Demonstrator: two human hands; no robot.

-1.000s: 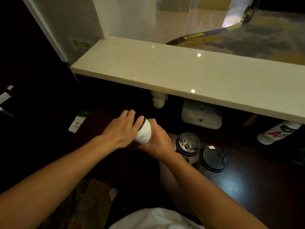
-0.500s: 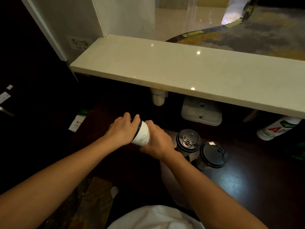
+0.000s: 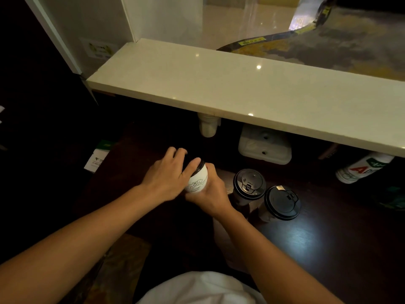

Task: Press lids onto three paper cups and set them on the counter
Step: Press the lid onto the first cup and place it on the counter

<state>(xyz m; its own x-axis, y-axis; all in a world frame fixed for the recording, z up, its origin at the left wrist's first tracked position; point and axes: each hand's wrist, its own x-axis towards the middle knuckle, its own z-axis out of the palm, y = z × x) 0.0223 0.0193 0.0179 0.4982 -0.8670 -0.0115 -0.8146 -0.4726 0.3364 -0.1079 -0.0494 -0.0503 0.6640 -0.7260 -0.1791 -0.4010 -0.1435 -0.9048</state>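
Fingers (image 3: 175, 153) of the left hand (image 3: 165, 176) curl closed over the round black plastic lid (image 3: 199, 166), thumb on its rim; the right hand (image 3: 210, 194) is clamped around the white printed paper cup (image 3: 197, 181), held tilted above the dark wooden lower surface (image 3: 328, 238); just right stand two cups with glossy black lids (image 3: 249, 183) (image 3: 281, 202), touching; beyond lies the smooth pale stone counter (image 3: 219, 88).
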